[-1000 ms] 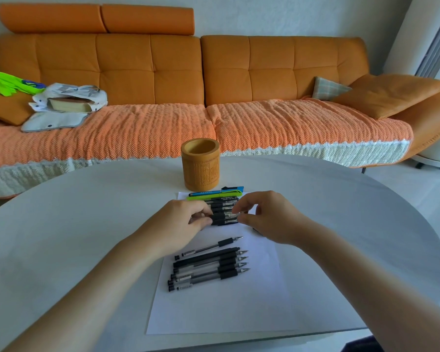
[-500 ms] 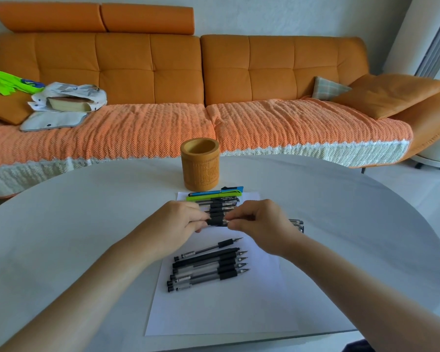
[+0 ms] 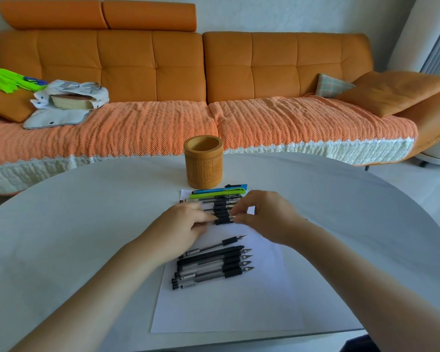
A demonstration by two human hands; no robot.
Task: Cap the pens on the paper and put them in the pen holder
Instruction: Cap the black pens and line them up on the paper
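From the head view, the left hand [image 3: 186, 224] and right hand [image 3: 267, 214] both pinch one black pen [image 3: 224, 221] near the far end of the paper [image 3: 239, 308] (more pens lie nearer). The pen holder [image 3: 203, 165] stands just behind it, toward the surface's far edge.

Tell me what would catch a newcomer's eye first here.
The big orange sofa fills the background behind the table. Nearer, both hands, left hand and right hand, meet over a row of black pens on the white paper. A wooden pen holder stands just beyond the paper.
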